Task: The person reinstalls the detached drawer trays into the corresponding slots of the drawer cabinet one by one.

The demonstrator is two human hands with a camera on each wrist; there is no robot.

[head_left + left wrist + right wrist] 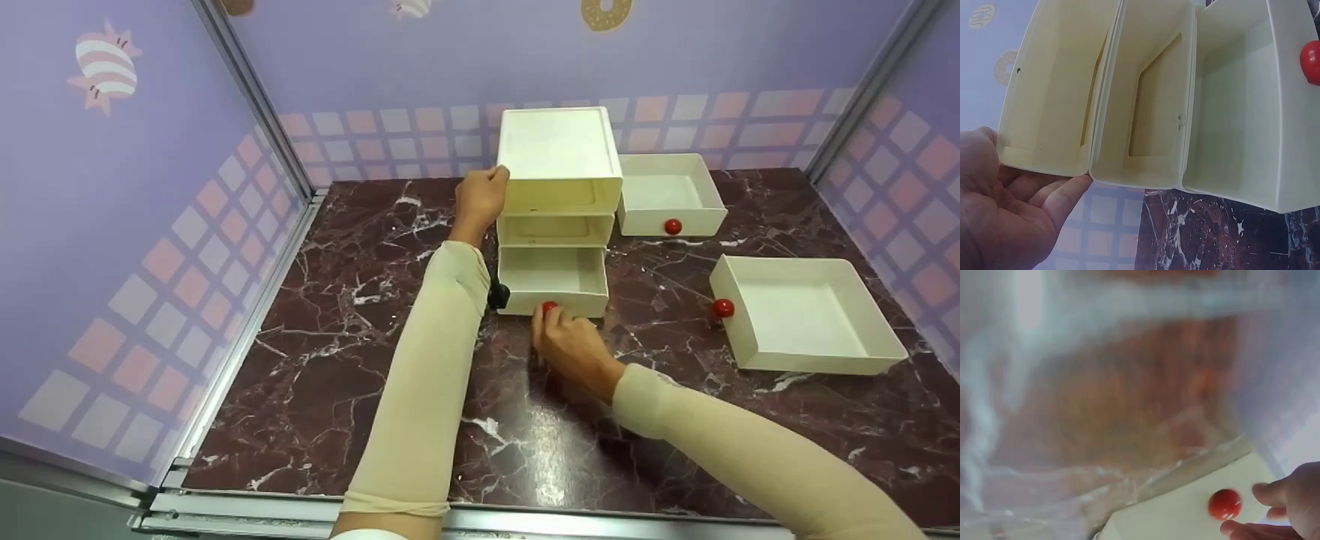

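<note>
A white three-tier drawer cabinet (559, 142) stands at the back, its top two slots without drawers. My left hand (481, 199) holds the cabinet's upper left side, with the thumb by the top edge and the fingers along the side wall in the left wrist view. Out of the bottom slot juts a white drawer (517, 302) with a red round knob (1224, 504). Around that knob is my right hand (576, 346). In the right wrist view its thumb and fingers are spread, and a gap shows between thumb and knob.
Two drawers lie off to the right on the dark marbled tabletop (337, 375): a small drawer (660, 191) beside the cabinet and a wider drawer (802, 315) nearer the front. Each has a red knob. Purple panels (390, 67) enclose the back and sides.
</note>
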